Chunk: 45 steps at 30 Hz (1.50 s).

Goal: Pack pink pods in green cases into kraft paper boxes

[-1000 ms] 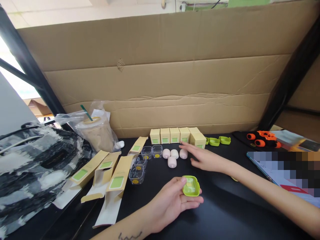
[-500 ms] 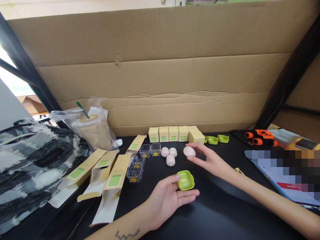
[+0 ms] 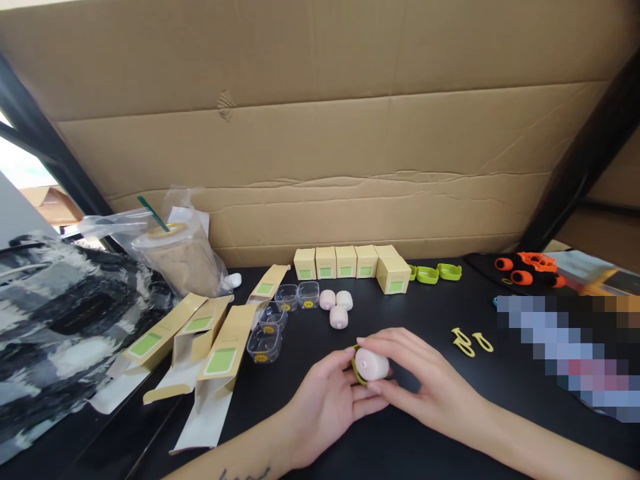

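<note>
My left hand [image 3: 327, 403] grips a small lime-green square cover [image 3: 357, 375] between thumb and fingers. Now mostly hidden, the cover shows as a green edge behind a pale pink rounded piece [image 3: 373, 365]. My right hand [image 3: 430, 373] pinches that piece between thumb and fingers and presses it against the cover. How deep it sits inside, I cannot tell. Three similar pale rounded pieces [image 3: 339, 317] stand together beyond my hands. Several clear plastic cups [image 3: 264, 343] with round yellow stickers lie to their left.
Several small cardboard boxes [image 3: 346, 262] line the back, with more green covers [image 3: 427, 275] beside them. Opened cartons [image 3: 220, 363] lie at left near a bagged drink [image 3: 175, 260]. Three yellow loops [image 3: 483, 342] lie right; an orange-and-black toy [image 3: 537, 267] sits farther back.
My right hand has brought the pale pink piece down and toward me, onto the green cover in my left hand. The view has shifted, showing more yellow loops.
</note>
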Motion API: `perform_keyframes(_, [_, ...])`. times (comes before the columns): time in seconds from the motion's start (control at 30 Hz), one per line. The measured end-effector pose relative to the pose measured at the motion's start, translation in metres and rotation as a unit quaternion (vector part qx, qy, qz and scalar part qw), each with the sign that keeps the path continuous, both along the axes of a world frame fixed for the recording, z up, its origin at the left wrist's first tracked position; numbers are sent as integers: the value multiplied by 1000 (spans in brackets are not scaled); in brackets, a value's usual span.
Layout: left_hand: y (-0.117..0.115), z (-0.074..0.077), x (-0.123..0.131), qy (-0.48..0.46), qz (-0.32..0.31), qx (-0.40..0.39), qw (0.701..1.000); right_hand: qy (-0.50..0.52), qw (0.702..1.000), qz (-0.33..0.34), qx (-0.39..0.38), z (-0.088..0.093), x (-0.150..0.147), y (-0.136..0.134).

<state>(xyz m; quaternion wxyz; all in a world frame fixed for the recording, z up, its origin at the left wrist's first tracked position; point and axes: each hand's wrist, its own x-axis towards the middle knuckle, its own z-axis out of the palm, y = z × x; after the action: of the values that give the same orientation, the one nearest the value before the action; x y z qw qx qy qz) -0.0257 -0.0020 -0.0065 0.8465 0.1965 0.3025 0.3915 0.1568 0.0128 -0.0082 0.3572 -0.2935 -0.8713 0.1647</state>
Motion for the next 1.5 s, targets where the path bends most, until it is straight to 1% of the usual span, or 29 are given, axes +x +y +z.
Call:
perform_keyframes(0.23, [-1,-2,2,-11,-1,-7,1000,-6,1000,-7,-10,0,-4,-2])
perform_keyframes(0.37, [-2,-4,3,-26,5,-1,1000,-2,1000,-24,-8,-2,-7,-2])
perform_keyframes(0.67, [-5,0,2,-17,-32,11,999,-22,999,-25,15,-4,-2,-3])
perform_keyframes(0.87, [-2,0,3,-2,-53,58,997,-20,998,-24,60,-4,0,-4])
perform_keyframes(0.97, [-1,-1,3,0,-60,53,997,-27,995,-34,88,-4,-3,-6])
perform_keyframes(1.1, [-1,-3,3,23,-54,30,998,-34,992,-51,114,-3,-8,-8])
perform_keyframes(1.27, [0,-7,2,43,-53,48,996,-44,990,-71,114,-2,-12,-11])
perform_keyframes(1.5, [0,-10,3,55,-54,59,995,-45,993,-71,79,0,-17,-15])
